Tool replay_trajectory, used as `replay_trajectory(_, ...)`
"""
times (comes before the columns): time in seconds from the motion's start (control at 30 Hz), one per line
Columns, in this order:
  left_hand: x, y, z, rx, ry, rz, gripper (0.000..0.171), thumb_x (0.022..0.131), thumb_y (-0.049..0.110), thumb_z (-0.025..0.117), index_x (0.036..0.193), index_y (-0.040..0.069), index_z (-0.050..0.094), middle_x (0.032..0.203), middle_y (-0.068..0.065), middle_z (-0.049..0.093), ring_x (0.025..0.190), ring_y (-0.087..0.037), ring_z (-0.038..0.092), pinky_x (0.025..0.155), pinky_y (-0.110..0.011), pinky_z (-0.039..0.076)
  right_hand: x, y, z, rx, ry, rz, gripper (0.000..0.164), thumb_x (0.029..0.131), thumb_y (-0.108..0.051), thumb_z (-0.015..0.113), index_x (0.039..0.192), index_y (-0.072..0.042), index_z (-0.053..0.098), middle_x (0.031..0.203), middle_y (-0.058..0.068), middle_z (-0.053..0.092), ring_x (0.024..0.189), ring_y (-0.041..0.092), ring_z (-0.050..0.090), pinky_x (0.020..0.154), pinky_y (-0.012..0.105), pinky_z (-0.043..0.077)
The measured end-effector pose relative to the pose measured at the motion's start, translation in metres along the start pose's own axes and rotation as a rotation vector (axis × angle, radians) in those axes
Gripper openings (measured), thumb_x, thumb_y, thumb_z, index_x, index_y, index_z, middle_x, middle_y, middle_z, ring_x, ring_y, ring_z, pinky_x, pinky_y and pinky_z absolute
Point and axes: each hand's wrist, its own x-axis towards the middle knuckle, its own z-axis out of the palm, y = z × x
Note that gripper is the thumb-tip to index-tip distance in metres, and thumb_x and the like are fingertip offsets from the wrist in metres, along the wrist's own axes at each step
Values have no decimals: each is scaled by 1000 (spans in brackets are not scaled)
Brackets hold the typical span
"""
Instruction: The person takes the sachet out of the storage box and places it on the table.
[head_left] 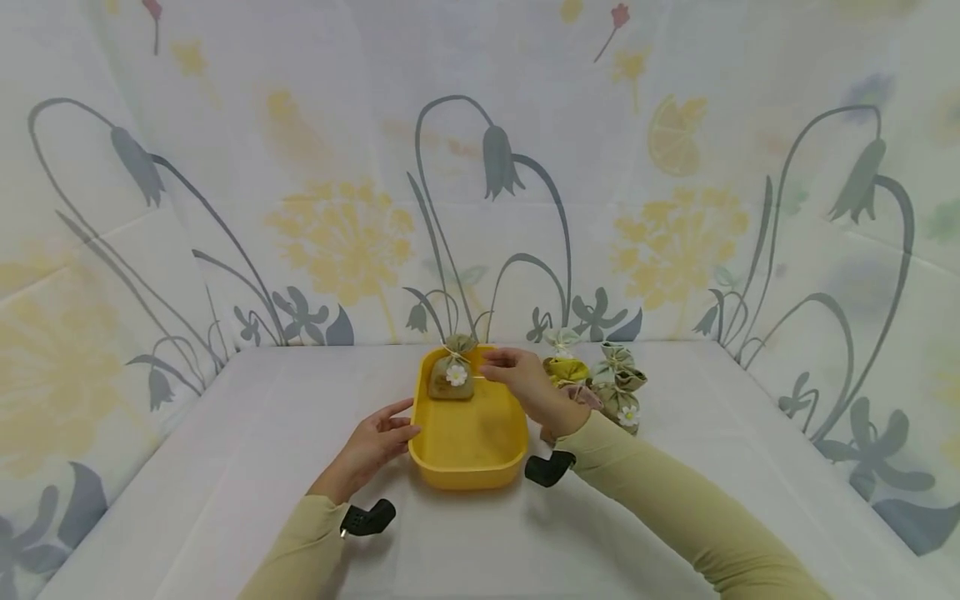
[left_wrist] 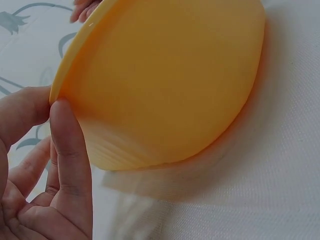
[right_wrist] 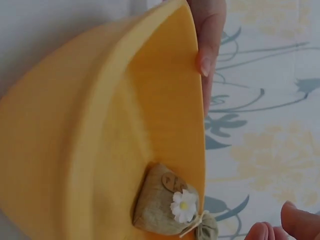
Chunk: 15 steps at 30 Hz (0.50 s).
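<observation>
A yellow plastic basin stands in front of me. At its left rim my left hand pinches the edge between thumb and index finger, as the left wrist view shows closely. Inside the basin, propped at the far left corner, sits an olive-green drawstring pouch with a white flower and a small round brown tag. Just right of that pouch, over the far right part of the basin, hovers my right hand. Its fingers are loosely bent with nothing between them.
Right of the basin, partly behind my right wrist, several more pouches cluster: a yellow one, a pale green one, an olive one with a flower and a pink one. A flower-printed cloth hangs behind the white table.
</observation>
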Motion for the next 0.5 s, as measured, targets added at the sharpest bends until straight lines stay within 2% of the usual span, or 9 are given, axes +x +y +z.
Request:
replay_trajectory(0.13,0,0,-1,-1,-1,2,56,88,10,65,139,8,42,114,-14,51,91,-22,56,77,-26,51,14,-1,6,-29,-6,-7,35,88,-4,62,121,6,57,108,16,59,102,28,57,91,37,45)
replay_trajectory(0.27,1,-1,-3,-7,-22,7,57,88,11,65,140,7,41,114,-15,51,91,-21,56,76,-26,51,28,0,11,-44,18,26,38,88,-2,63,123,7,55,105,16,58,102,30,55,93,39,44)
replay_trajectory(0.5,1,-2,-2,-14,-10,6,56,88,9,64,139,7,42,113,-15,52,87,-19,57,76,-26,51,53,11,14,-102,74,50,40,85,0,65,123,7,55,107,18,59,102,31,56,90,37,46)
